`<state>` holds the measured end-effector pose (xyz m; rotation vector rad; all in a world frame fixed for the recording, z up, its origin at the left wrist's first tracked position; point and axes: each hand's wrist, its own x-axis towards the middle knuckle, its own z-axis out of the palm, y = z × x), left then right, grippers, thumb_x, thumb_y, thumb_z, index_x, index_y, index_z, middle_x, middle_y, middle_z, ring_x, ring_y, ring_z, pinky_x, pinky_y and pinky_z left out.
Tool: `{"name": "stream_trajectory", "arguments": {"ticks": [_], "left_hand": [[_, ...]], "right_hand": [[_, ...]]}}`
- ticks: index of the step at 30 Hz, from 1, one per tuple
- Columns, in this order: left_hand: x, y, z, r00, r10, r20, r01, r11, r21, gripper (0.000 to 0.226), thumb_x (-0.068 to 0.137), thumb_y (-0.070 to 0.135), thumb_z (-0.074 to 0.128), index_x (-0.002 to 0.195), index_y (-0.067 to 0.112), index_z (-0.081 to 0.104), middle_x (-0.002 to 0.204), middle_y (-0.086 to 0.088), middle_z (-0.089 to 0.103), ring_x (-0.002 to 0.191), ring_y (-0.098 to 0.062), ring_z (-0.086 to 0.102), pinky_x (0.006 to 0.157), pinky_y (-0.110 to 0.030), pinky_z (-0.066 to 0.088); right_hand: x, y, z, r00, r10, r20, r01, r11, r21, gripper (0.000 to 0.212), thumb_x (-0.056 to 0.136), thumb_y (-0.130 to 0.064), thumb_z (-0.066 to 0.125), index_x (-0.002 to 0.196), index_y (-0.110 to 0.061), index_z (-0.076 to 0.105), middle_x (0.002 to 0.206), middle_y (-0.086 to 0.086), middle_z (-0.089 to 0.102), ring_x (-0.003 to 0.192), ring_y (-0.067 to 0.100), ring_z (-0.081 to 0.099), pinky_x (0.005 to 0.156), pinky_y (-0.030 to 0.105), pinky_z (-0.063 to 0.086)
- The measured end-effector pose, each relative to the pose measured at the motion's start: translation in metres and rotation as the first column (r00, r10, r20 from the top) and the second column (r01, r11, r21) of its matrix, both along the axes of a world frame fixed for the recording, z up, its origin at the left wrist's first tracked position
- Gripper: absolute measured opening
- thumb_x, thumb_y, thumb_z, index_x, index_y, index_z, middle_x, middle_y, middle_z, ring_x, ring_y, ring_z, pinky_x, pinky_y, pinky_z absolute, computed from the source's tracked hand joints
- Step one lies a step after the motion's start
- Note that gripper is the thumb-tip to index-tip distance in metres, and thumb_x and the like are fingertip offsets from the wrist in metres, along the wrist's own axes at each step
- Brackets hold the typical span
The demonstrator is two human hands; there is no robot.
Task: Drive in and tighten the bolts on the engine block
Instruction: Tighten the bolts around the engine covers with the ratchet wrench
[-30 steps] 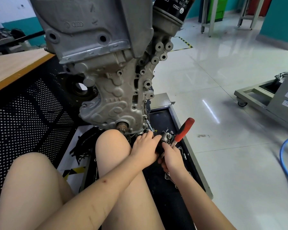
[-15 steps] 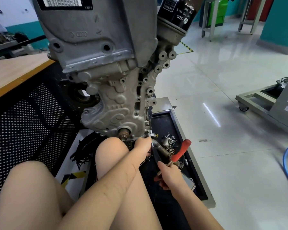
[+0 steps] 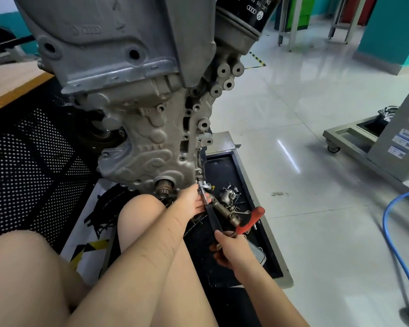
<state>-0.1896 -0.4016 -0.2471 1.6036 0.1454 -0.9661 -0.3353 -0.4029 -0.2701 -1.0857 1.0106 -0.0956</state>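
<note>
A grey engine block [image 3: 137,109] hangs in front of me, its lower right corner just above a black parts tray [image 3: 224,171]. My left hand [image 3: 194,199] holds the metal socket end of a T-handle wrench [image 3: 213,215] against a bolt [image 3: 200,184] at that corner. My right hand [image 3: 232,250] grips the wrench's red and black handle lower down, over the tray. My bare knees fill the bottom left of the view.
Loose metal parts [image 3: 229,195] lie in the tray beside the wrench. A black oil filter [image 3: 246,13] sits on the block's upper right. A wooden bench [image 3: 10,79] with perforated black panel stands left. A blue hose [image 3: 397,244] crosses the tiled floor right, near a wheeled stand [image 3: 354,140].
The wrench has come up from the tray to the block's lower right corner. My left hand rose with its tip, while my right hand slid down and back along the handle.
</note>
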Motion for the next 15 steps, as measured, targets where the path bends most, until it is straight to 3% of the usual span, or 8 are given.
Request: {"name": "stream_trajectory", "arguments": {"ticks": [2, 4, 6, 10, 13, 15], "left_hand": [[0.000, 0.000, 0.001, 0.999, 0.036, -0.010, -0.037, 0.999, -0.026, 0.028, 0.098, 0.027, 0.042, 0.077, 0.012, 0.051, 0.039, -0.002, 0.058, 0.035, -0.015, 0.058, 0.036, -0.021, 0.046], [-0.002, -0.001, 0.002, 1.000, 0.029, 0.001, -0.029, 0.999, -0.020, 0.025, 0.099, 0.031, 0.039, 0.085, 0.013, 0.051, 0.047, -0.002, 0.060, 0.038, -0.016, 0.058, 0.031, -0.018, 0.042], [-0.005, -0.001, 0.003, 0.999, 0.005, 0.032, -0.004, 1.000, -0.011, 0.020, 0.099, 0.031, 0.038, 0.100, 0.015, 0.050, 0.058, -0.003, 0.060, 0.044, -0.016, 0.059, 0.034, -0.017, 0.044], [-0.008, -0.001, 0.002, 0.992, -0.020, 0.126, 0.021, 1.000, -0.003, 0.033, 0.098, 0.030, 0.041, 0.122, 0.010, 0.051, 0.063, -0.003, 0.060, 0.035, -0.010, 0.057, 0.046, -0.023, 0.047], [-0.011, 0.004, 0.006, 0.981, 0.012, 0.193, -0.010, 1.000, -0.015, 0.024, 0.098, 0.027, 0.042, 0.117, 0.014, 0.051, 0.066, -0.003, 0.058, 0.031, -0.008, 0.055, 0.037, -0.018, 0.044], [-0.012, 0.011, 0.013, 0.973, 0.010, 0.229, 0.001, 0.999, -0.051, 0.016, 0.099, 0.025, 0.042, 0.107, 0.014, 0.049, 0.071, -0.004, 0.058, 0.034, -0.009, 0.058, 0.040, -0.020, 0.044]], "right_hand": [[-0.001, -0.002, -0.004, 1.000, 0.028, -0.012, -0.029, 1.000, -0.006, 0.013, 0.093, -0.017, 0.052, 0.081, -0.012, 0.053, 0.069, 0.004, 0.054, 0.051, 0.011, 0.048, 0.048, 0.019, 0.044], [-0.003, -0.003, -0.008, 0.998, 0.052, -0.029, -0.053, 0.998, -0.024, 0.009, 0.093, -0.017, 0.052, 0.092, -0.009, 0.055, 0.071, 0.003, 0.053, 0.053, 0.011, 0.049, 0.048, 0.018, 0.045], [-0.004, -0.003, -0.011, 0.998, 0.061, -0.027, -0.062, 0.997, -0.041, 0.015, 0.093, -0.017, 0.052, 0.102, -0.006, 0.056, 0.072, 0.003, 0.051, 0.055, 0.011, 0.048, 0.048, 0.016, 0.045], [-0.009, -0.004, -0.014, 0.999, 0.040, 0.029, -0.040, 0.999, -0.026, 0.006, 0.093, -0.014, 0.052, 0.094, -0.009, 0.056, 0.071, 0.003, 0.047, 0.057, 0.011, 0.046, 0.051, 0.018, 0.045], [-0.016, -0.007, -0.012, 0.995, 0.074, 0.067, -0.074, 0.997, -0.002, 0.007, 0.094, -0.014, 0.052, 0.088, -0.014, 0.056, 0.073, 0.002, 0.050, 0.058, 0.011, 0.048, 0.057, 0.020, 0.047], [-0.020, -0.011, -0.008, 0.990, 0.100, 0.099, -0.100, 0.995, -0.008, 0.010, 0.094, -0.017, 0.053, 0.086, -0.021, 0.057, 0.077, 0.003, 0.055, 0.063, 0.012, 0.052, 0.062, 0.022, 0.049]]}}
